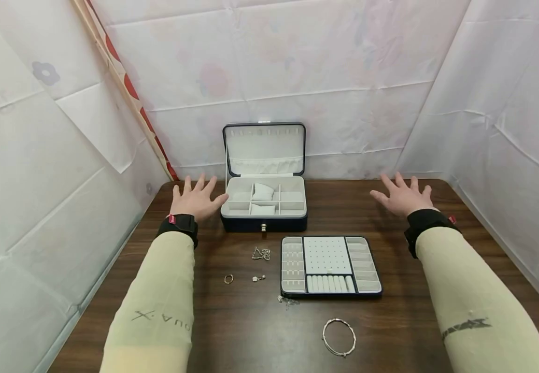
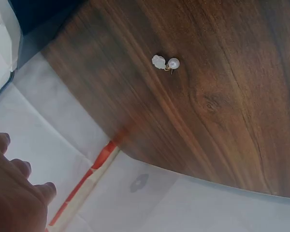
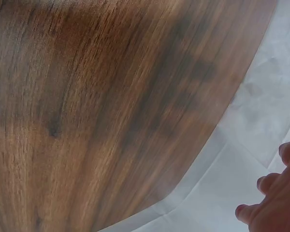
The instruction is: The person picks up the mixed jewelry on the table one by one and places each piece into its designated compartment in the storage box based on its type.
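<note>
My left hand is held out with spread fingers just left of an open navy jewelry box, holding nothing. On the right, my right hand is likewise spread, empty, over the table's far right part. White compartments and two small pillows show inside the box, its lid raised. In front lies a navy-rimmed jewelry tray with ring rolls and small slots. A flower-and-pearl earring lies on the wood in the left wrist view. Fingers of each hand edge into the wrist views.
Left of the tray lie a silvery chain, a ring and a small flower-and-pearl piece. A thin silvery piece touches the tray's front corner area. Nearer is a bangle. White cloth walls the brown table.
</note>
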The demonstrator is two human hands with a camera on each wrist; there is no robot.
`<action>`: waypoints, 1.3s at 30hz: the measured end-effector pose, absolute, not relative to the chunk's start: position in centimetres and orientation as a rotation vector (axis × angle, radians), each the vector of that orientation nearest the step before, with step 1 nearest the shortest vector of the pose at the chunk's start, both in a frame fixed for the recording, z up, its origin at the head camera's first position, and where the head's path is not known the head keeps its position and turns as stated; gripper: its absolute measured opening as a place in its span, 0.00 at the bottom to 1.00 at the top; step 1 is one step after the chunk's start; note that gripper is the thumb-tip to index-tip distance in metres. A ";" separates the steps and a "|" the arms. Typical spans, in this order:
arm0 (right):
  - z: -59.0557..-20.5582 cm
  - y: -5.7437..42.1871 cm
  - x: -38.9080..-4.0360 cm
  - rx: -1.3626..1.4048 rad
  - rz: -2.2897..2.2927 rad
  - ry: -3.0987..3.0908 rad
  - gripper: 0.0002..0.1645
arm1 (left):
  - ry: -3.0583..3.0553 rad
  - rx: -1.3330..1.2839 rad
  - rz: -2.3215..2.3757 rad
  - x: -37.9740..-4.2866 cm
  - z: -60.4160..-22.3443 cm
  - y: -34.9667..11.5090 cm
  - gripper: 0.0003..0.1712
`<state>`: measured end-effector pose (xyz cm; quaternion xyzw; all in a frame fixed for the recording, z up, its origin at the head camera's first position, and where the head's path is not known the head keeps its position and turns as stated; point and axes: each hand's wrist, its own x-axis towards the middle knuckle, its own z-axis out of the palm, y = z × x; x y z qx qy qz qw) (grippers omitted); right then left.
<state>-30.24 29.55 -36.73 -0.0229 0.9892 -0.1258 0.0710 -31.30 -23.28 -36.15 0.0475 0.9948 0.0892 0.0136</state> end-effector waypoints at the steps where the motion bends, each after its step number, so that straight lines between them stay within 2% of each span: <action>1: -36.7 29.5 -30.2 -0.073 -0.373 2.977 0.53 | 3.100 0.155 0.274 -31.3 -36.2 -23.3 0.47; 12: -35.8 28.3 -29.9 -0.241 -0.305 3.025 0.51 | 3.125 0.293 0.172 -31.3 -35.6 -23.0 0.49; 20: -35.9 26.9 -29.4 -0.391 -0.215 3.041 0.49 | 3.137 0.401 0.096 -30.6 -35.3 -22.6 0.47; 25: -36.7 26.2 -28.6 -0.498 -0.230 3.004 0.49 | 3.126 0.550 0.045 -29.5 -35.2 -22.2 0.46; 31: -37.8 26.0 -26.9 -0.676 -0.264 2.929 0.48 | 3.143 0.857 0.047 -27.7 -36.2 -22.0 0.42; 39: -39.3 26.0 -25.1 -0.703 -0.197 2.880 0.47 | 3.116 1.053 0.025 -25.1 -37.6 -21.9 0.37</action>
